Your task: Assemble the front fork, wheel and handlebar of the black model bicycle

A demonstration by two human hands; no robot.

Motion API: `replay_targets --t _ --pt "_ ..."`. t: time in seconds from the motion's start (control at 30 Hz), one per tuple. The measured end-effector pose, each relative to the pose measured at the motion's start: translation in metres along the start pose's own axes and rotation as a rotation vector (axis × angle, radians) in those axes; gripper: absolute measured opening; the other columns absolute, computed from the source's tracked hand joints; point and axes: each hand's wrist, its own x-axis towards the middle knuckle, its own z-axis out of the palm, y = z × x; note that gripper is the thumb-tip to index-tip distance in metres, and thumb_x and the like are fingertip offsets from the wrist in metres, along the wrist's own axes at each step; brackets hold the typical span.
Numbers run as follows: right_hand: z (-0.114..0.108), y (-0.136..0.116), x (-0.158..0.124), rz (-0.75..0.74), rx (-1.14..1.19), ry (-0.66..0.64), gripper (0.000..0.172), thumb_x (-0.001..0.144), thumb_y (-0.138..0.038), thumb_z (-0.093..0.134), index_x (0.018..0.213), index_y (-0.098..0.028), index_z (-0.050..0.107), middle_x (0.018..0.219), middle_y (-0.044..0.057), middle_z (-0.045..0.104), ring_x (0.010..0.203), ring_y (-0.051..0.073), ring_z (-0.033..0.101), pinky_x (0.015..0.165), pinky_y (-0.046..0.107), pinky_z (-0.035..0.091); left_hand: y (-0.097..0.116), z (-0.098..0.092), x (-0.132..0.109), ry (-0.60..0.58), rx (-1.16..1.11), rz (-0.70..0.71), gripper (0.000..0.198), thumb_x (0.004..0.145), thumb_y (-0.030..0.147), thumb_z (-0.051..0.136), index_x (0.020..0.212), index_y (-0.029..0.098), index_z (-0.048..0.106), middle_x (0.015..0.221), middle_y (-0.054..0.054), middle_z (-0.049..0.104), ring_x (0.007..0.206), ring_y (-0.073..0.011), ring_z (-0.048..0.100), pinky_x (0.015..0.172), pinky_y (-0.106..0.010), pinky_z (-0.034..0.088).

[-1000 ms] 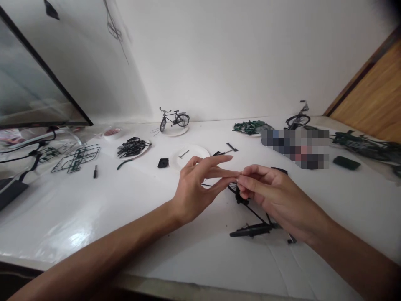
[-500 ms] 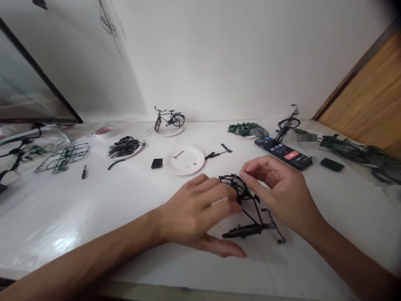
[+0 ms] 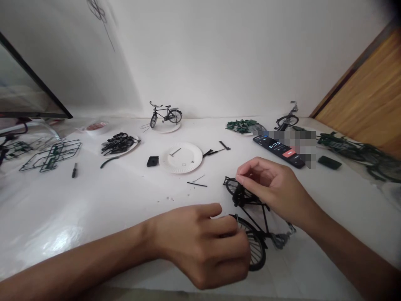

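Note:
A partly built black model bicycle (image 3: 250,209) leans on the white table top (image 3: 94,209) in front of me, and its saddle area is hidden by my hands. My right hand (image 3: 269,184) curls over the upper spoked wheel (image 3: 233,186), with thumb and fingertips pinched at its rim. My left hand (image 3: 200,246) is closed at the lower spoked wheel (image 3: 255,246), fingertips at its rim. Whatever lies inside that pinch is hidden by my fingers. Part of the lower wheel is covered by my left hand.
Farther back stand a paper plate (image 3: 182,157) with small parts, a plate of black parts (image 3: 119,144), green sprue frames (image 3: 50,156), a finished model bicycle (image 3: 166,117) and a phone (image 3: 278,149) showing a timer. A monitor (image 3: 28,83) stands at the left.
The model bicycle has swung round, bringing its second wheel towards me. My left hand has moved down onto that wheel. The view has shifted slightly, so the table objects sit farther left.

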Motion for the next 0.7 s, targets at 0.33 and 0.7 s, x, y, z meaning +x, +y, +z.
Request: replay_targets --t 0.33,0.7 --pt "-0.008 -0.001 0.006 0.064 0.097 -0.083 0.015 0.084 -0.031 0.070 0.087 -0.021 0.060 0.084 0.000 0.065 0.078 0.014 0.060 0.070 0.025 0.048 -0.019 0.006 -0.016 0.069 -0.396 -0.721 0.032 0.099 0.035 0.044 0.116 0.012 0.058 0.111 -0.012 0.061 0.102 -0.0217 0.056 0.090 -0.038 0.047" --pt "-0.009 -0.012 0.002 -0.082 -0.054 -0.090 0.010 0.087 -0.033 0.068 0.089 -0.025 0.062 0.088 -0.001 0.066 0.082 0.015 0.063 0.074 0.027 0.049 -0.049 0.025 -0.016 -0.171 -0.501 -1.074 0.047 0.100 0.053 0.033 0.108 0.021 0.067 0.122 -0.007 0.057 0.114 -0.0252 0.047 0.105 -0.046 0.035"
